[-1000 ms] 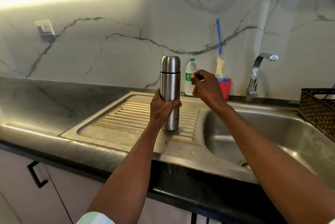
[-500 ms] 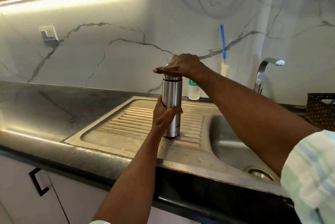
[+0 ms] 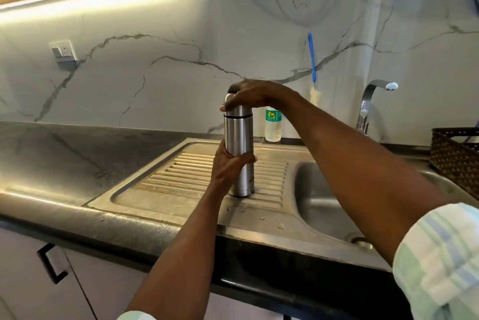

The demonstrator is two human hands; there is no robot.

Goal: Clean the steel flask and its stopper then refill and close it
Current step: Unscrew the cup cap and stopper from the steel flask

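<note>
Two hands — left hand (image 3: 228, 164) midway, right hand (image 3: 255, 95) capping flask (image 3: 239, 138).

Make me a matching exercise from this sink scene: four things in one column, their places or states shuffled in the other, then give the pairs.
Things
1. steel flask
2. blue-handled bottle brush
3. plastic water bottle
4. brown woven basket

Places or states
A. at the right edge, beside the sink basin
B. upright on the ribbed drainboard, held by both hands
C. handle up against the marble wall
D. on the counter behind the flask, green label showing

Pairs: 1-B, 2-C, 3-D, 4-A

The left hand grips the flask's body; the right hand grips its cap.
</note>
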